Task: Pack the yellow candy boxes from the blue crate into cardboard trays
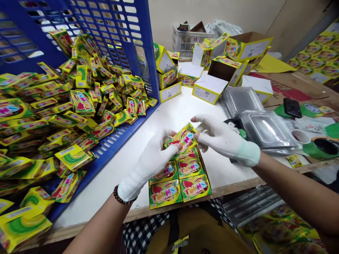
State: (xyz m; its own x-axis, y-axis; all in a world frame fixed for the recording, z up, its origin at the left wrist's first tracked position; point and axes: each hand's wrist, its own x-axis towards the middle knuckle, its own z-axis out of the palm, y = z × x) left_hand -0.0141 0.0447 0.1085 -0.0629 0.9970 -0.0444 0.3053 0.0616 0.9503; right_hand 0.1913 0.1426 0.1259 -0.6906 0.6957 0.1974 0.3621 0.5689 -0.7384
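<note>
Both my hands wear white gloves with bare fingertips. My left hand (pixel 156 158) pinches a small yellow-green Twins candy packet (pixel 186 138) between thumb and fingers. At the packet's right edge, my right hand (pixel 221 139) grips with its thumb and lower fingers, while its index finger stretches out above. Directly below lie rows of matching Twins packets (pixel 194 187), set side by side in a flat block near the table's front edge. The held packet is tilted and covers part of the back rows.
A blue plastic crate (pixel 155 70) heaped with loose packets (pixel 82 102) lies on its side at left. Display boxes (pixel 210 88), some open, stand at the back. Clear plastic trays (pixel 267 128), a black phone (pixel 292 107) and a cup (pixel 300 137) are on the right.
</note>
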